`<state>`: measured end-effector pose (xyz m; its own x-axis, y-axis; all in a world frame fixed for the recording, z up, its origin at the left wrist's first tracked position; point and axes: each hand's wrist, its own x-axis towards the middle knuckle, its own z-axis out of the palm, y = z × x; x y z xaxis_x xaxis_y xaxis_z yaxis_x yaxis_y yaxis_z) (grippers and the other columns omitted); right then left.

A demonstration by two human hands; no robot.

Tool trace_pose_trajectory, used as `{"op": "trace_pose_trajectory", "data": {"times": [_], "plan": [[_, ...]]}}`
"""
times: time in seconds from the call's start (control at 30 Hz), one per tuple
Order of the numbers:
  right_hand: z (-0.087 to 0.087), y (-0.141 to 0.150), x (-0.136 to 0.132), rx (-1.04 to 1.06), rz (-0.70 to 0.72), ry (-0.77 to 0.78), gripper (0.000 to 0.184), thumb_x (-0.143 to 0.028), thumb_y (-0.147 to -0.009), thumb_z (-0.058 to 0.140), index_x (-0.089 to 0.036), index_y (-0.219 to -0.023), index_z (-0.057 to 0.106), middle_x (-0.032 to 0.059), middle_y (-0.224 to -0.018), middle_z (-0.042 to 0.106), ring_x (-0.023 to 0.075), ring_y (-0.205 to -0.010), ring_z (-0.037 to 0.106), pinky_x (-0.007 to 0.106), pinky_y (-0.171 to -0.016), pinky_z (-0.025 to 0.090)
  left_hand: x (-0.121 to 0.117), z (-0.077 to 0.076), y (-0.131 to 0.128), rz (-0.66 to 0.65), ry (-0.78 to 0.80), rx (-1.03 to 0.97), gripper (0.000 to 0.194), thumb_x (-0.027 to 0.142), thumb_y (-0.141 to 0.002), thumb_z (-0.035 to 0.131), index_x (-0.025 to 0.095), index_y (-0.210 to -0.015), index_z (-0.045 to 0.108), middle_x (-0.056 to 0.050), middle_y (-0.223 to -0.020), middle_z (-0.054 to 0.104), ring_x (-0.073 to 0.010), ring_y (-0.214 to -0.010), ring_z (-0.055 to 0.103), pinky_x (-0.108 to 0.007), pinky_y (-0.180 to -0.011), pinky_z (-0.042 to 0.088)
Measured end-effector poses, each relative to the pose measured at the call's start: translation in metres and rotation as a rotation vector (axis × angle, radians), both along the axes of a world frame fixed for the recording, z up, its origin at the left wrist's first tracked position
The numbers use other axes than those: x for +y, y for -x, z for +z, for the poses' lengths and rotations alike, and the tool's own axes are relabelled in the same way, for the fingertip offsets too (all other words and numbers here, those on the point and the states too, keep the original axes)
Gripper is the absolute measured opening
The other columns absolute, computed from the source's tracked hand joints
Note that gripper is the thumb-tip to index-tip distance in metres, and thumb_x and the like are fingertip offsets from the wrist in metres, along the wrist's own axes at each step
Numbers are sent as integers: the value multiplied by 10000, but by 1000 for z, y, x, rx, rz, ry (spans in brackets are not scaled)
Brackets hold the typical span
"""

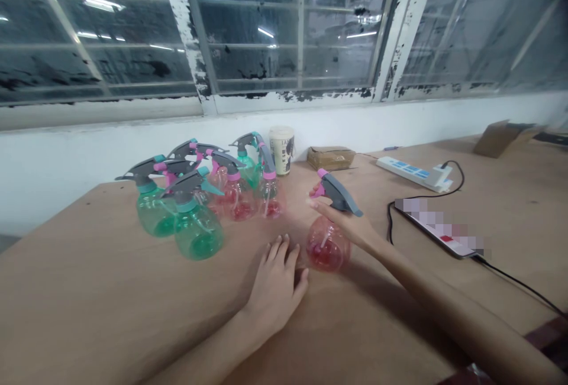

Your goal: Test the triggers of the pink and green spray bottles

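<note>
My right hand (pixel 346 219) grips a pink spray bottle (pixel 327 249) around its neck, below the grey and pink trigger head. The bottle stands upright, or nearly so, with pink-red at its base. Flat on the table just left of it lies my left hand (pixel 277 284), fingers stretched and holding nothing. Farther left stands a cluster of spray bottles: a green spray bottle (pixel 198 234) in front, another green spray bottle (pixel 153 210) beside it, and pink spray bottles such as the one (pixel 239 199) behind. Some bottles at the back are partly hidden.
A paper cup (pixel 281 151) and a small brown cardboard box (pixel 331 158) stand near the wall. To the right are a white power strip (pixel 410 173) with a plug, a phone (pixel 437 230) on a black cable, and an open cardboard box (pixel 501 138). Windows rise behind the wooden table (pixel 110 308).
</note>
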<state>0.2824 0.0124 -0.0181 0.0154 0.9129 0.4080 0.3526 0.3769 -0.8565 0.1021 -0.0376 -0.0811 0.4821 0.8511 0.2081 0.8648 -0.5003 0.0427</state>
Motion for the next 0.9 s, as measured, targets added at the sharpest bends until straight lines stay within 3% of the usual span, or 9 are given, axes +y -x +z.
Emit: {"op": "trace_pose_trajectory", "data": {"times": [0.2, 0.33, 0.57, 0.73, 0.9], "plan": [[7, 3, -5, 29, 9, 6, 329, -519, -700, 665, -206, -716, 565, -20, -650, 560, 134, -590, 511, 256, -580, 414, 1, 1, 0, 4, 15, -13, 451, 308, -888, 452, 83, -1275, 507, -183, -1385, 466, -323, -1284, 419, -523, -1049, 352], [6, 2, -4, 24, 16, 17, 326, -510, -692, 673, -207, -677, 554, -27, -623, 538, 134, -591, 504, 259, -590, 418, 1, 1, 0, 1, 8, -11, 446, 307, -885, 447, 83, -1266, 513, -185, -1383, 467, -323, -1279, 425, -520, -1047, 354], [1, 1, -2, 91, 70, 26, 346, -496, -731, 651, -222, -942, 631, 36, -897, 677, 227, -883, 622, 333, -770, 472, 1, 0, 1, -12, -14, -20, 433, 300, -881, 445, 89, -1253, 514, -186, -1376, 474, -323, -1277, 428, -528, -1036, 361], [-3, 2, -2, 91, 33, 52, 401, -504, -730, 654, -231, -1022, 631, 28, -785, 674, 252, -896, 619, 357, -755, 480, 1, -2, 1, -16, -30, -51, 422, 293, -880, 454, 84, -1240, 523, -195, -1367, 481, -328, -1277, 429, -530, -1036, 366], [-1, 3, -3, 88, 48, 10, 534, -510, -738, 643, -253, -1199, 565, 37, -918, 680, 230, -859, 618, 343, -726, 484, 1, -1, 0, -14, -19, -25, 418, 293, -880, 459, 90, -1238, 530, -189, -1366, 484, -328, -1273, 435, -528, -1041, 363]]}}
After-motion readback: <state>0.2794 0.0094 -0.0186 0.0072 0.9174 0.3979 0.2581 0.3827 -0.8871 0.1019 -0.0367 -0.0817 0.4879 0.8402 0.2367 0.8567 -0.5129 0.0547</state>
